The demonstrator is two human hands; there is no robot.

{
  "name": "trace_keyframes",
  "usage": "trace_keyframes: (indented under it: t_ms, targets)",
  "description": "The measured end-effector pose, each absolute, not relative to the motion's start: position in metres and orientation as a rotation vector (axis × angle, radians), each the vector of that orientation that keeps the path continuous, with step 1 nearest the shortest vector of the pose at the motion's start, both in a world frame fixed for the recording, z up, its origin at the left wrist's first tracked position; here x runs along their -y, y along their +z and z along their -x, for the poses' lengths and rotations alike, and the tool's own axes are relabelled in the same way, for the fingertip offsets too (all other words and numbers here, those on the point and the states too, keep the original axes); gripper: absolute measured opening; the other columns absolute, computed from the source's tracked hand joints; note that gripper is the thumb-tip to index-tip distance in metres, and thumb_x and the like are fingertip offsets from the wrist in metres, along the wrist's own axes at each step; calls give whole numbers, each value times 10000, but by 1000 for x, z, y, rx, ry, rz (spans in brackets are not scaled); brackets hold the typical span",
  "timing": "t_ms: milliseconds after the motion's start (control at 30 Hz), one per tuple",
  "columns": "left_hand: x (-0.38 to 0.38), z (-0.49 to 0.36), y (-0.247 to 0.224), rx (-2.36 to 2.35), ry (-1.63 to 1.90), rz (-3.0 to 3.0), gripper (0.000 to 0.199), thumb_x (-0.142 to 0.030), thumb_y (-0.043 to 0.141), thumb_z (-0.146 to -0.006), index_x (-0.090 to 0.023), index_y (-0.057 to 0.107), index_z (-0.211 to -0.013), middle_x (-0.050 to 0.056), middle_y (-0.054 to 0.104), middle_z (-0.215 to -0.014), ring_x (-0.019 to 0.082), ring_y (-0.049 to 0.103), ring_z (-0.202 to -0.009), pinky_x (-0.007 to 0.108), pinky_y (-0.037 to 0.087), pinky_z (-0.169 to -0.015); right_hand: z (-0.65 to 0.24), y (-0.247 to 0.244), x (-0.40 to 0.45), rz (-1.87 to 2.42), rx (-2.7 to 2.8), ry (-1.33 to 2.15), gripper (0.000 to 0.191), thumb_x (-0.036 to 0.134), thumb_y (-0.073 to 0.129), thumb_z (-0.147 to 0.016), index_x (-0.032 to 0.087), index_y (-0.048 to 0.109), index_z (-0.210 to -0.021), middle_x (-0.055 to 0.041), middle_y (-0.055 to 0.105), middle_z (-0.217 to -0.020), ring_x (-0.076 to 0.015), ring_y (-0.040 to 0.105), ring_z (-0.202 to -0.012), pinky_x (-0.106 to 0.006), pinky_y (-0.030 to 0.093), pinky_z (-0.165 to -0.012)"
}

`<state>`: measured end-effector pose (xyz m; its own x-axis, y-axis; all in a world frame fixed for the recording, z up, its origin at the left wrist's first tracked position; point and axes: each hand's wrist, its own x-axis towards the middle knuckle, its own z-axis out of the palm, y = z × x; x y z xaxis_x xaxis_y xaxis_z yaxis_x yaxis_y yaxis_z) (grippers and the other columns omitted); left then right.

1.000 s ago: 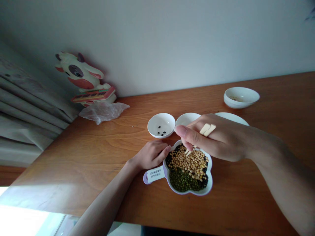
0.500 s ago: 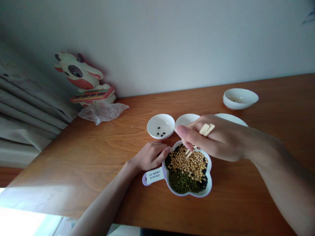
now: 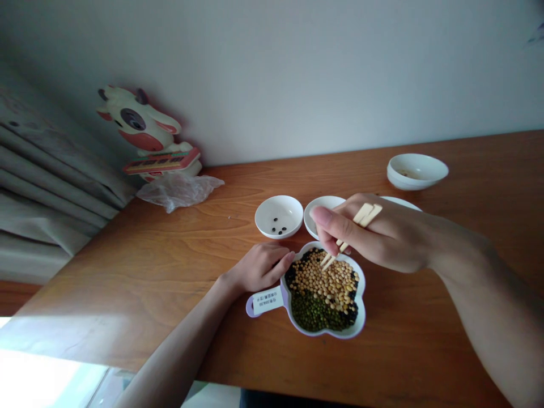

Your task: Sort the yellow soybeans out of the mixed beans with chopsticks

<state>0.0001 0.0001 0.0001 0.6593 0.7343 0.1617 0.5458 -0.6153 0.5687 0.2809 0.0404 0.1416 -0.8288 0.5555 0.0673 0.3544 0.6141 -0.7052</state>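
Note:
My right hand (image 3: pixel 378 238) is closed around a pair of wooden chopsticks (image 3: pixel 367 215), their tips among yellow soybeans (image 3: pixel 331 286) near the top of a lobed, purple-rimmed dish (image 3: pixel 362 309). I cannot make out a bean between the tips. Green mung beans (image 3: pixel 317 313) fill the near side of the dish, and black beans (image 3: pixel 352 318) show around its edges. On the dish's upper left rim lies my left hand (image 3: pixel 263 266), its thumb and fingers bent against the edge. A labelled handle (image 3: pixel 267 301) sticks out below that hand.
Beyond the dish stands a white bowl (image 3: pixel 267 208) with several black beans. Beside it is a second white bowl (image 3: pixel 314 208); a third (image 3: pixel 406 202) is mostly behind my right hand. Farther back sits another bowl (image 3: pixel 425 182). A cow toy keyboard (image 3: pixel 165 161) and plastic bag (image 3: pixel 178 191) lie left.
The chopsticks have risen slightly and tilted in my right hand, with their tips still at the soybeans. My left hand stays at the rim. The view has shifted a little.

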Motion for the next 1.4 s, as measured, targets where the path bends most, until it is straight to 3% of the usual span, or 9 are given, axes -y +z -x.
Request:
trace_keyframes:
  t_ms: [933, 1400]
  targets:
    - [-1, 1, -5, -993, 534, -2392, 469, -388, 346, -1202, -181, 575, -848, 62, 666, -821, 179, 606, -746, 325, 480, -773, -290, 128, -46, 824, 2475, 1174, 710, 693, 317, -1153, 191, 704, -832, -24, 711, -766, -159, 607, -656, -335, 403, -650]
    - [-2, 1, -6, -994, 527, -2397, 469, -396, 342, -1205, -185, 568, -853, 52, 657, -822, 172, 596, -742, 316, 485, -780, -283, 129, -46, 779, 2498, 1200, 715, 682, 322, -1156, 189, 682, -783, -14, 666, -713, -148, 575, -619, -325, 398, -625]
